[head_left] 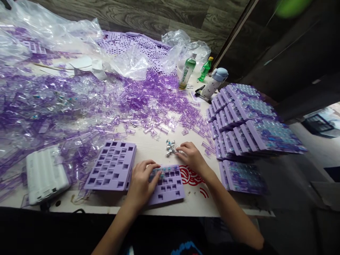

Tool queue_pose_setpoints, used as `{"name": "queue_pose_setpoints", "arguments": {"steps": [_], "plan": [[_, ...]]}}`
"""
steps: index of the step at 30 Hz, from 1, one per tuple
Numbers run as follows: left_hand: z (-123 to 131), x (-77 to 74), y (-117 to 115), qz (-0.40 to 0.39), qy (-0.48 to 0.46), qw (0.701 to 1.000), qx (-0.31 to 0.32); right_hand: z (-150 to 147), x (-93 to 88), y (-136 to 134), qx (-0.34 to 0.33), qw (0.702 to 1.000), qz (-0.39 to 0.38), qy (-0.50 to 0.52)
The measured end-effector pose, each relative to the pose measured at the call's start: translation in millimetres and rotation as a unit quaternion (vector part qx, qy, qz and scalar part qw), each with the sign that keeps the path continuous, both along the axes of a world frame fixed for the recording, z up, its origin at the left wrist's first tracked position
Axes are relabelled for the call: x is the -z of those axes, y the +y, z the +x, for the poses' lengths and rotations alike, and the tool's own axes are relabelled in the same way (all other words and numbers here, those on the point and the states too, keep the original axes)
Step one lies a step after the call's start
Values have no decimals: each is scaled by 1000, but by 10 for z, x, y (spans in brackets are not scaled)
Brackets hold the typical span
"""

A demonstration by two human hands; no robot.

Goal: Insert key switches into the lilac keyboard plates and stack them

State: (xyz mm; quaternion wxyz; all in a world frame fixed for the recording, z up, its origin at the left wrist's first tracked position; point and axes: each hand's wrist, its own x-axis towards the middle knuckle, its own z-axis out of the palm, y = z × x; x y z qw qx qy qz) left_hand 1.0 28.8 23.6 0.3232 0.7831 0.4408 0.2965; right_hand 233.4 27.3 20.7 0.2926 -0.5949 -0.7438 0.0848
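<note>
Head view: the person's left hand (142,179) is lying across a flat lilac plastic plate pierced with square holes (170,186), its fingers and thumb bearing on the upper left part; whether it is also pinching a piece cannot be told. Under and beside these fingertips, small clear-and-teal pieces (166,169) are occupying holes along the plate's far edge, while the nearer visible holes are standing bare. The right hand (192,157), beyond the plate, is touching a small cluster of silvery-and-teal parts (170,148) with bent fingers; whether they are closing on one cannot be told. Left of the left hand, a stack of similar lilac plates (113,164) is resting. The step in hand is apparently the picking of a part; the next move is calling for a fine fingertip pinch, the plate staying steady.
</note>
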Motion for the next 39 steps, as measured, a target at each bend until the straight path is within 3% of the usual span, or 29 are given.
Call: {"name": "queue_pose_setpoints", "arguments": {"steps": [3,7,11,15,18,23,33,39], "plan": [[33,-152,-17,-96,-97,991,-7,-162,-163,-84,-36,995,23,89],[121,-314,-9,-299,-199,933,26,-410,-382,-243,-131,975,29,177],[156,-339,12,-354,-237,904,48,-496,-386,-358,-131,963,3,235],[95,-370,21,-374,-208,899,90,-450,-280,-431,-111,932,-84,334],[39,-414,13,-343,-147,922,105,-426,-229,-483,-86,915,-111,378],[17,-419,-30,-252,-73,958,115,-435,-210,-545,-93,941,-61,319],[-5,-190,-91,-151,-55,977,138,-496,-207,-625,-55,961,-47,267],[-14,-199,-85,35,48,991,120,-488,-150,-605,-44,980,-6,196]]}}
